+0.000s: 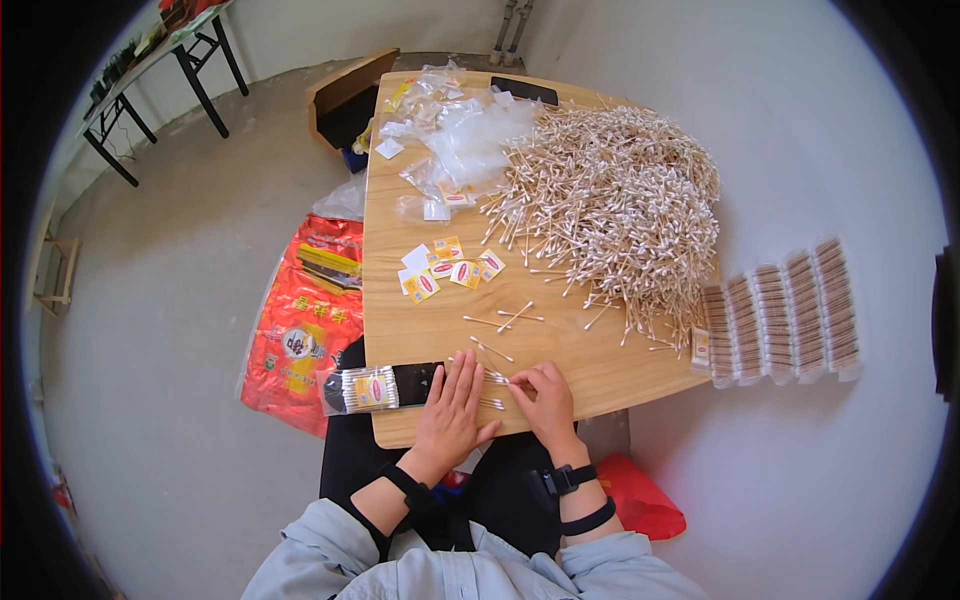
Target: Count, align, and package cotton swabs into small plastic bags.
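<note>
My left hand [450,415] lies flat near the table's front edge, fingers stretched out, over the end of a black strip [418,382] and some cotton swabs. Swab tips [494,404] stick out to its right. My right hand [545,402] is closed in a pinch at the ends of these cotton swabs [495,378]. A clear bag of cotton swabs [352,390] with a yellow-and-white card [377,388] rests on the strip's left part, jutting past the table edge. Just beyond my hands lie a few loose swabs [515,318].
A big heap of cotton swabs [620,200] covers the back right. Several small cards [465,273] lie at left, with clear plastic bags [465,145] and a black phone [524,91] behind. Filled packs [785,315] stand in rows at right. A red sack [305,330] hangs beside the table [420,330].
</note>
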A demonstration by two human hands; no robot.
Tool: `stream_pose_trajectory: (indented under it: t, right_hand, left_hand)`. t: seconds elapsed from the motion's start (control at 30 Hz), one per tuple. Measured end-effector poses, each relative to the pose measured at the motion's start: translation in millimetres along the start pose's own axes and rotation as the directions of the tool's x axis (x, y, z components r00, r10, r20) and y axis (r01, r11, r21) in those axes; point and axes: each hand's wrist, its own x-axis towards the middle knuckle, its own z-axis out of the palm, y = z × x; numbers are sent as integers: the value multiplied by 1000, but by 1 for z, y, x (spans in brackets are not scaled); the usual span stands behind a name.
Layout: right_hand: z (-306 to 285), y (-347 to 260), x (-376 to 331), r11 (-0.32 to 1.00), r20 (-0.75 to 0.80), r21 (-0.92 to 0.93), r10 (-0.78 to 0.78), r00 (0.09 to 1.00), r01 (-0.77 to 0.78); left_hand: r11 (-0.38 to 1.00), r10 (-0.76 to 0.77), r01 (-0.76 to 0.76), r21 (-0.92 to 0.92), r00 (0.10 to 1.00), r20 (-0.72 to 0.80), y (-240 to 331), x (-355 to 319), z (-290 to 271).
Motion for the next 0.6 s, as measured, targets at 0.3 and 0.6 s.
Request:
stream_pose_trajectory:
  t: [0.3,0.6]
  right_hand:
    - [-10,-9,6,999,27,47,7,1000,-9]
    - [5,-15,4,1000,-93,13,10,996,-9]
  left_hand:
    - [997,-46,47,57,999,-8,0,-7,6]
    - [998,-54,55,44,998,-16,1,-9,9]
